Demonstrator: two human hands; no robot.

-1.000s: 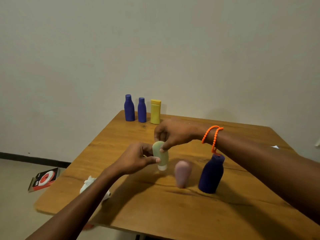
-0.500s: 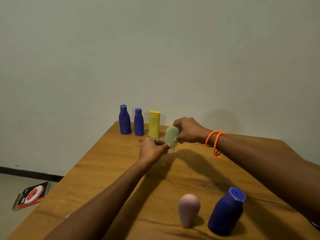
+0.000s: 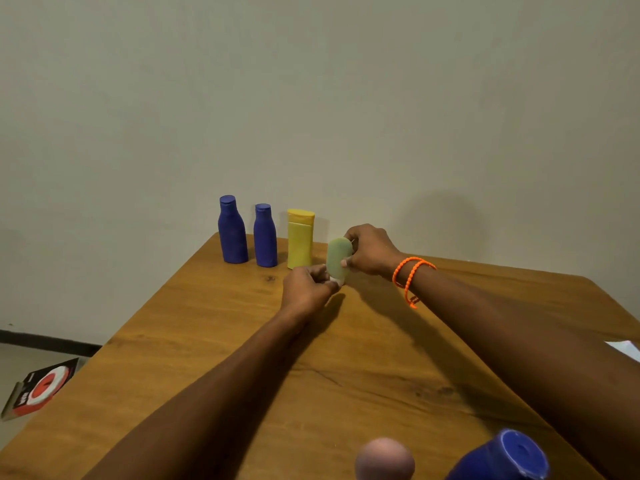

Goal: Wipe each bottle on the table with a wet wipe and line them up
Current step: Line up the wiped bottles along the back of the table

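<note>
Both hands hold the pale green tube (image 3: 338, 258) at the far end of the wooden table (image 3: 194, 341). The right hand (image 3: 371, 250) grips its upper body, thumb on the near face and fingers curled behind. The left hand (image 3: 306, 285) pinches its lower end, where a white cap just shows between the fingertips. The tube stands nearly upright, long axis vertical, rounded end pointing up and cap end down, low over the table or on it; which cannot be told. It sits just to the right of a yellow bottle (image 3: 300, 239), next in a row with two dark blue bottles (image 3: 232, 229) (image 3: 265, 235) against the wall. Orange bead bracelets (image 3: 411, 276) circle the right wrist. At the near edge, a pink rounded bottle (image 3: 385, 459) and a large blue bottle (image 3: 509, 457) show partly. A red and black box (image 3: 41, 388) lies on the floor to the left.
</note>
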